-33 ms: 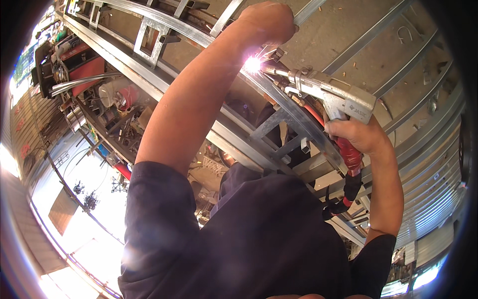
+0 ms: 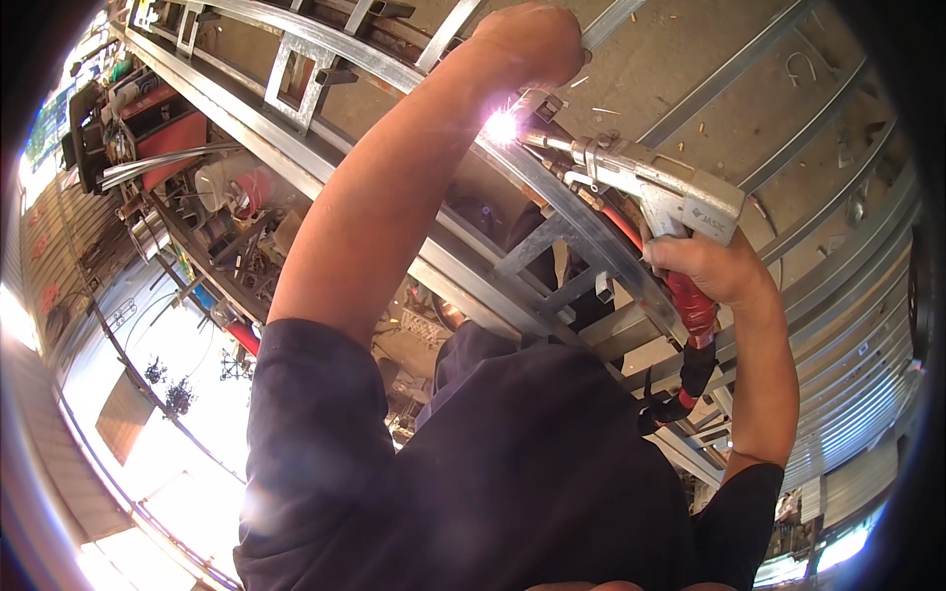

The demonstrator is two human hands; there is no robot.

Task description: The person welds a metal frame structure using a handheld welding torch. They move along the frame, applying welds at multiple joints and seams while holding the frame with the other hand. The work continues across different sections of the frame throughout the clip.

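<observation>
From my distant post I am seeing a corrugated wall [image 2: 44, 236] bending along the far left rim. Next to it, a red panel [image 2: 168, 138] is standing among workshop clutter, and a bundle of thin metal rods [image 2: 163, 165] is lying across its lower part. Moving right, the left forearm [image 2: 365, 207] is reaching up from a dark sleeve [image 2: 320, 379]. At its end, the left hand [image 2: 532, 44] is curling near the top edge, its fingers turned away from me, so I cannot tell whether it is clamping anything. Just below that hand, a white-violet arc [image 2: 501, 126] is glaring and throwing sparks at the upper end of a galvanized steel rail [image 2: 567, 202], which is slanting down to the right through the middle of the view. A short metal piece [image 2: 539, 101] is sitting right beside the glare. To the right, a pistol-shaped welding gun [image 2: 680, 187] is pointing its nozzle leftward at the bright spot. The right hand [image 2: 709, 266], well apart from the left, is wrapping firmly around the gun's grip. A red-wrapped cable [image 2: 695, 310] is hanging beneath it. Farther right, close-set metal bars [image 2: 838, 414] are gleaming.
</observation>
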